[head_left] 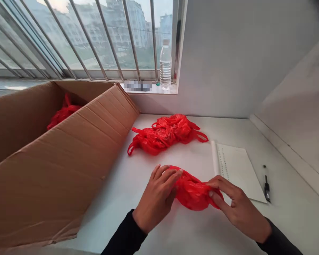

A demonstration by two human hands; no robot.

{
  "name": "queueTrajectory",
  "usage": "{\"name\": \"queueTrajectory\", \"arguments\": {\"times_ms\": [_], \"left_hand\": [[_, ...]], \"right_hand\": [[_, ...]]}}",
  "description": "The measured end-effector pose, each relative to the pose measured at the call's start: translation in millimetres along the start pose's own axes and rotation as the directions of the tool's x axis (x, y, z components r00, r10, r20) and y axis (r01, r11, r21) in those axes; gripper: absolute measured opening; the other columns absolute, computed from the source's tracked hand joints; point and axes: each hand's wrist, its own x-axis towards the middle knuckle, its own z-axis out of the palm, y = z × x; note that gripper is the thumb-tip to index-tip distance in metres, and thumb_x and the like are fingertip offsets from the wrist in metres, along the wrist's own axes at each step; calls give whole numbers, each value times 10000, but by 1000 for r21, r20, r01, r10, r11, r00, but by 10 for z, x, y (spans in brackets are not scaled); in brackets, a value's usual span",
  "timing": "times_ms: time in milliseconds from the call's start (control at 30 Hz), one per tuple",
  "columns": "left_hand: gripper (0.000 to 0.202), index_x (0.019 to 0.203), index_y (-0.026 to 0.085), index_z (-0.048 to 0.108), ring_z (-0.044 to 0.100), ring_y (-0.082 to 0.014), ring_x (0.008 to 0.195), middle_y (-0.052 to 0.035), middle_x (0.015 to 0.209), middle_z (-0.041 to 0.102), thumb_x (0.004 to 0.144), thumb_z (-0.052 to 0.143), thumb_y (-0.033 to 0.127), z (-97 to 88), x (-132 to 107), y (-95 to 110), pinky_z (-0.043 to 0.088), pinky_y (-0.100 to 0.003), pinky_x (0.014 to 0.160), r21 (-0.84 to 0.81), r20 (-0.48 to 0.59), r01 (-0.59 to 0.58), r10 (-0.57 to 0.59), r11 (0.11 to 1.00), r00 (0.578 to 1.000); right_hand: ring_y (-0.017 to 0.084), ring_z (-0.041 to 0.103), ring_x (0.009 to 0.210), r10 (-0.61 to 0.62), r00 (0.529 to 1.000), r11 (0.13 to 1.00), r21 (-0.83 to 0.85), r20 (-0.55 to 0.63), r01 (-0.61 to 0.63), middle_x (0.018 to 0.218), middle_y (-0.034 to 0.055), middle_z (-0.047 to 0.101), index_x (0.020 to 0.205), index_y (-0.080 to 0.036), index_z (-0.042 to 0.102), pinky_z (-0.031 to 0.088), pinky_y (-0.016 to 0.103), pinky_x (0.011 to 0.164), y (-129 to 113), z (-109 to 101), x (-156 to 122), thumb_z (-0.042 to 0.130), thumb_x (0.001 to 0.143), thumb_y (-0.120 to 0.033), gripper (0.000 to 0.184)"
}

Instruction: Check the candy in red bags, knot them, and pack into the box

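Note:
A crumpled red plastic bag [194,193] lies in front of me on the white tabletop, between my two hands. My left hand [159,194] has its fingers curled over the bag's left end, the thumb low against its side. At the other end, my right hand [231,202] pinches the thin plastic between thumb and fingers. Farther back rests a loose heap of red plastic bags [167,134], with handle loops sticking out at both sides; neither hand touches it.
An open cardboard box [77,170] fills the left side, with red plastic [62,115] inside. To the right lie an open spiral notebook [240,170] and a black pen [267,187]. A clear bottle [165,67] stands on the sill by the barred window.

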Motion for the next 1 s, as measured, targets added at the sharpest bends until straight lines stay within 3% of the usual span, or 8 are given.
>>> {"name": "queueTrajectory", "arguments": {"times_ms": [133, 233, 300, 467, 600, 733, 833, 1000], "left_hand": [[198, 1124, 311, 674, 630, -236, 907, -7, 868, 710, 952, 632, 222, 188, 36, 88, 400, -556, 1138, -67, 77, -12, 17, 998, 997], [289, 1192, 313, 635, 603, -240, 863, -8, 849, 690, 916, 684, 241, 267, -2, 162, 482, -511, 1006, -91, 90, -23, 31, 996, 995], [131, 1043, 306, 646, 579, -224, 804, -1, 798, 662, 940, 642, 225, 292, -44, 177, 506, -463, 892, -102, 64, -19, 26, 995, 998], [119, 947, 259, 575, 536, -198, 743, -7, 782, 611, 1010, 525, 172, 223, -187, 147, 471, -390, 739, -93, -129, 112, -124, 989, 984], [147, 1023, 228, 588, 541, -186, 841, -18, 873, 607, 991, 550, 89, 220, -229, 243, 465, -334, 737, -74, -191, 98, -111, 992, 975], [200, 1055, 201, 595, 529, -186, 867, -30, 889, 614, 953, 584, 29, 276, -220, 307, 468, -347, 799, -13, -254, 24, -27, 1000, 967], [240, 1045, 187, 607, 521, -201, 868, -43, 891, 628, 910, 625, -10, 264, -261, 234, 442, -408, 861, 71, -332, 26, -1, 997, 943], [266, 1053, 182, 629, 537, -229, 940, -74, 959, 632, 884, 653, -22, 249, -319, 160, 441, -442, 898, 103, -410, 70, -22, 992, 912]], "right_hand": [[188, 654, 935, 106, 993, 994, -22, -53, -108, 1040, 40, 669, 1144, -299, 681, 519, 279, 640, 144, -94, -143, 457, 1044, -390, 262], [181, 657, 844, 122, 991, 992, -17, -51, -123, 948, 30, 679, 1142, -289, 692, 539, 283, 655, 232, -120, -191, 449, 1044, -387, 279], [188, 670, 895, 104, 991, 994, -25, -81, -106, 979, 37, 689, 1127, -279, 693, 563, 313, 789, 319, -156, -230, 450, 1044, -371, 274], [240, 629, 1176, 168, 931, 975, -83, -324, -205, 1237, 70, 666, 1143, -283, 667, 550, 402, 965, 475, -284, -362, 468, 1029, -383, 251], [255, 478, 1390, -16, 958, 976, -214, -287, -48, 1447, 50, 564, 1421, -340, 495, 368, 549, 1188, 249, -185, -292, 496, 1017, -357, 404], [203, 650, 1111, -152, 982, 948, -298, -114, 112, 1141, -4, 711, 1257, -325, 598, 187, 607, 1263, 83, -66, -134, 547, 1013, -338, 250], [206, 664, 1087, -49, 963, 972, -236, -264, -15, 1013, -21, 720, 1032, -316, 649, 369, 537, 1190, 196, -156, -178, 532, 1018, -373, 131], [241, 656, 1154, 246, 879, 954, -58, -408, -294, 1205, 10, 690, 1083, -332, 615, 569, 389, 907, 324, -330, -414, 557, 972, -527, 231]]}}
